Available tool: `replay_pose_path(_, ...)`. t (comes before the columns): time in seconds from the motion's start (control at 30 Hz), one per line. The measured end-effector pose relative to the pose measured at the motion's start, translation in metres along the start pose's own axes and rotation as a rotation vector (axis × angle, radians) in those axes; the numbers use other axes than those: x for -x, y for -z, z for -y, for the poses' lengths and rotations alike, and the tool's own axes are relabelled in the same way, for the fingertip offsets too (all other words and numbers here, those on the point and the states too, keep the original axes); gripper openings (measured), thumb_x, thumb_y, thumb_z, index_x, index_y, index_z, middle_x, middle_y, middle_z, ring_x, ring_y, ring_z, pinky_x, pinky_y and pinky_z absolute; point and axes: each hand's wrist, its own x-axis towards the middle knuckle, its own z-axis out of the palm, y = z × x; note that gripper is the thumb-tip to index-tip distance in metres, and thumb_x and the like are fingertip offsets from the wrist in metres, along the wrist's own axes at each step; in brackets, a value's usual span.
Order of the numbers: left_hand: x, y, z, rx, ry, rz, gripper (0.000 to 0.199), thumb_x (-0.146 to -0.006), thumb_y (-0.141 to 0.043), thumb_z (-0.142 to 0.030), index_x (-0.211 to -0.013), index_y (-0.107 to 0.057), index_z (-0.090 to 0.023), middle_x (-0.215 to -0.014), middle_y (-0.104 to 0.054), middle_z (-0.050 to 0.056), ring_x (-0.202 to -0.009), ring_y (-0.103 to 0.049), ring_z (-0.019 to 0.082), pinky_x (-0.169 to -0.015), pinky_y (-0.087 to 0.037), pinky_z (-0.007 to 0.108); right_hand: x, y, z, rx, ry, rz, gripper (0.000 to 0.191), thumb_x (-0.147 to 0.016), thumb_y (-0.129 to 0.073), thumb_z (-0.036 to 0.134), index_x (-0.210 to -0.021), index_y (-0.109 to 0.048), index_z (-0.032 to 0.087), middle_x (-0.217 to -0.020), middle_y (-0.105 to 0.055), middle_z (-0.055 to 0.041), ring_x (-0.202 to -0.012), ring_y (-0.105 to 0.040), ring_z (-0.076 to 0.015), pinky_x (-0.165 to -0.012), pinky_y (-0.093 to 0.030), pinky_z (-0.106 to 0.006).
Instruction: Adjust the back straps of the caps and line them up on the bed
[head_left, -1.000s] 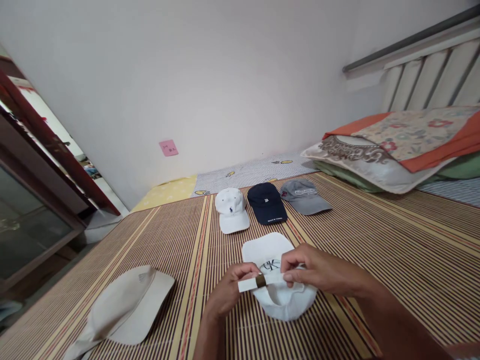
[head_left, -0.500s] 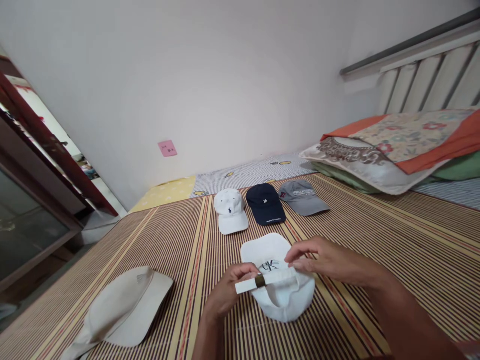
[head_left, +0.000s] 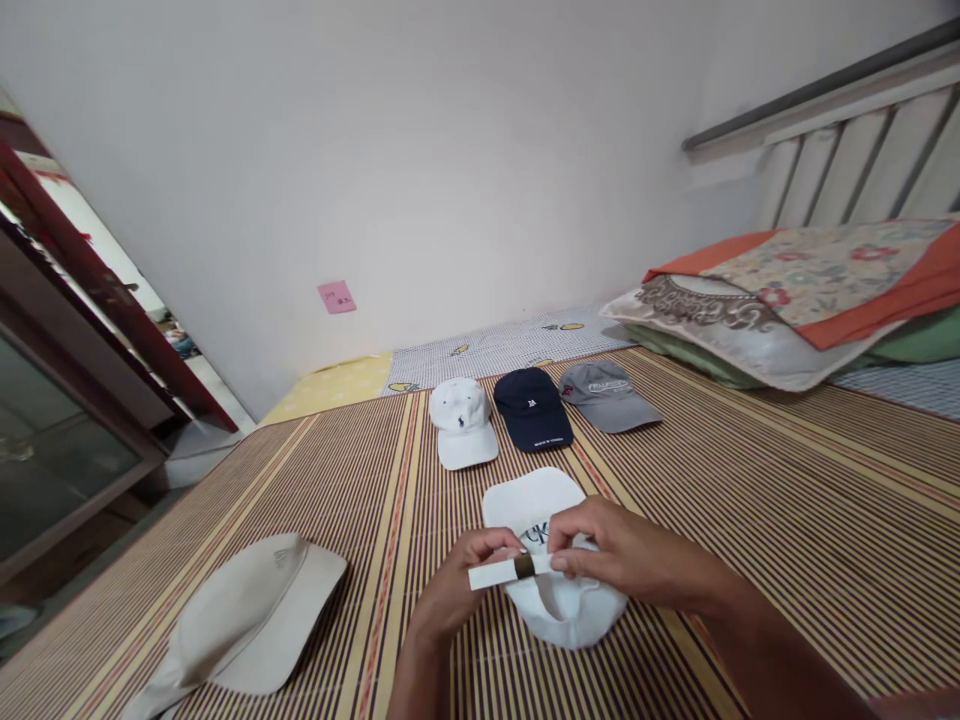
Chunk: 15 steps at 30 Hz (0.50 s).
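White CK cap [head_left: 574, 613] lies on the striped mat [head_left: 375, 600] before you, brim pointing away. Your left hand [head_left: 455, 578] is curled nearly closed on its strap [head_left: 491, 576], beside the brown buckle [head_left: 524, 566]; thumb mostly hidden. Your right hand [head_left: 626, 555] pinches the strap on the buckle's other side, thumb to forefinger. Beyond the brim, in a row: white emblem cap [head_left: 463, 425], navy cap [head_left: 531, 408], grey cap [head_left: 611, 398]. Beige cap [head_left: 251, 610]: well to your left.

The right grip [head_left: 611, 550] partly hides the CK cap [head_left: 576, 608].
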Motion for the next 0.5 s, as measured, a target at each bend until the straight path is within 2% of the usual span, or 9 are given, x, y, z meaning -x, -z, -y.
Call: replay_pose_path(0.5, -0.0006, -0.0036, -0.0023, -0.03, -0.014, -0.037, 0.045, -0.084, -0.072, -0.056, -0.07, -0.06, -0.016, -0.067, -0.05, -0.002, -0.065, -0.038, 0.013, -0.063, -0.028, 0.027, 0.0006, -0.0003, 0.0045, 0.02, -0.028, -0.011, 0.017, -0.085, -0.06, 0.028, -0.076, -0.069, 0.016, -0.076, -0.068, -0.0019, -0.073, -0.056, -0.0159, -0.066, -0.036, -0.029)
